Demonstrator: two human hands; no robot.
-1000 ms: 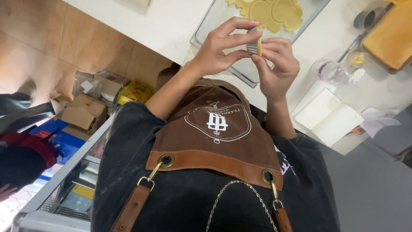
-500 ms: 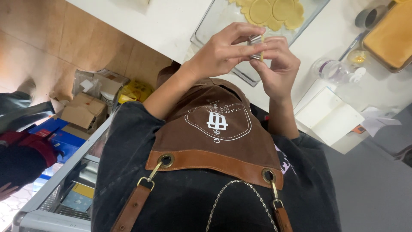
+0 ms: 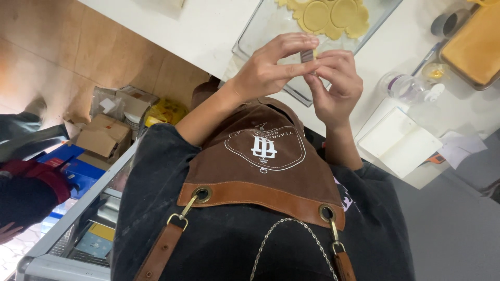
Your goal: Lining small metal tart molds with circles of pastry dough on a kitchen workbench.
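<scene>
Pale yellow dough [image 3: 327,15], rolled flat and scored with round cut-outs, lies on a clear tray [image 3: 260,31] near the far edge of the white surface [image 3: 208,31]. Both hands are raised just above the tray's near rim. The left hand [image 3: 265,73] comes in from the left, its fingers [image 3: 291,44] curled together and pinched on a small metal piece [image 3: 309,54], which carries a speck of the yellow dough at its top. The right hand [image 3: 333,83] meets it from the other side, its fingers [image 3: 333,57] also closed on the same piece, so the two hands touch around it. What kind of piece it is cannot be told, since most of it is hidden by the fingertips.

To the right of the tray, on the same surface, stand a clear plastic bottle [image 3: 403,86] lying on its side, a small grey cup [image 3: 449,22] near the far right corner, and a metal pan with an orange-brown filling [image 3: 476,44] at the right edge. A white folded sheet [image 3: 398,140] sits near the surface's near edge, with a crumpled paper [image 3: 461,148] just beside it.

A brown apron [image 3: 260,171] with leather straps fills the foreground over a dark shirt. Below the surface, on the left, cardboard boxes [image 3: 104,135] and a yellow packet [image 3: 166,112] rest on the wooden floor [image 3: 47,52].
</scene>
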